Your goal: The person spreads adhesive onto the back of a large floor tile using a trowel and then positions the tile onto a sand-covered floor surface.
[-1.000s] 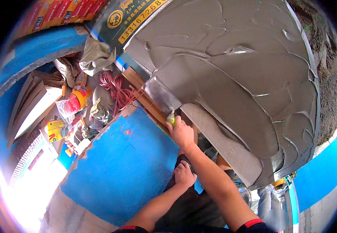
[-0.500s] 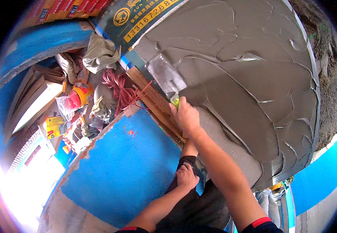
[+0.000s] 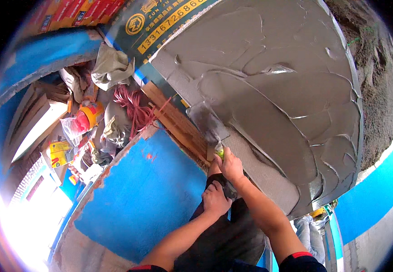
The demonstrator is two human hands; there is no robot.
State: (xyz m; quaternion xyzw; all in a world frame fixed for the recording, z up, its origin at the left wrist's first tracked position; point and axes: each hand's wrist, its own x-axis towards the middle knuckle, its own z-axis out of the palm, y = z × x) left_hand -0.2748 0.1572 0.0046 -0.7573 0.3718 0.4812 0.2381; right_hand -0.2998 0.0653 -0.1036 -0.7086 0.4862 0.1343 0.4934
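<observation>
Metal trowel (image 3: 207, 120) drawn bodyward | right hand (image 3: 231, 165) gripping handle (image 3: 219, 151) | left hand (image 3: 216, 198) on knee (image 3: 215, 178), grip unclear | ridged grey paste (image 3: 269, 109)

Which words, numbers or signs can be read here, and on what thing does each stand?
I do not copy print; I only tell where it stands.
Dark green board: round yellow emblem, lettering, and large, clear digits on a yellow strip.
Red packs: print too blurred to read.
Yellow packet: print too small to read.
Trowel: none I can make out.
</observation>
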